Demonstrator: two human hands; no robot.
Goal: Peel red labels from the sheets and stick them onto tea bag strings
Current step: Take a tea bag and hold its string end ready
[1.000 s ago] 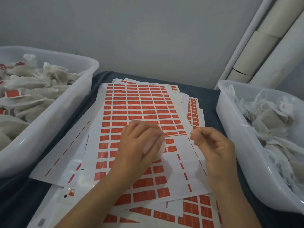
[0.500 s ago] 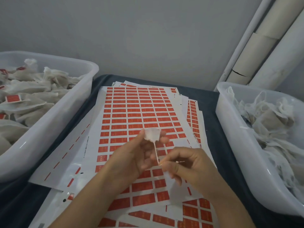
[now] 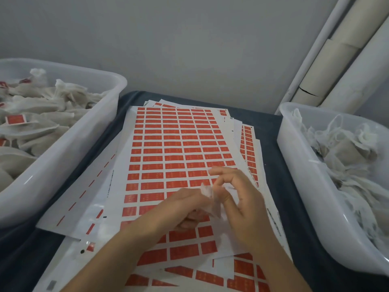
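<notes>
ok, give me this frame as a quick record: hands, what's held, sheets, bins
left hand: grips a white tea bag over the sheets
right hand: at the bag, fingers curled; whether it pinches the string is unclear
label in hand: none visible
top sheet: mostly full of red labels, blank patch near the hands
other sheets: stacked under it, one mostly peeled sheet to the left
left bin: tea bags, some with red labels
right bin: tea bags, no labels visible
surface: dark cloth
</notes>
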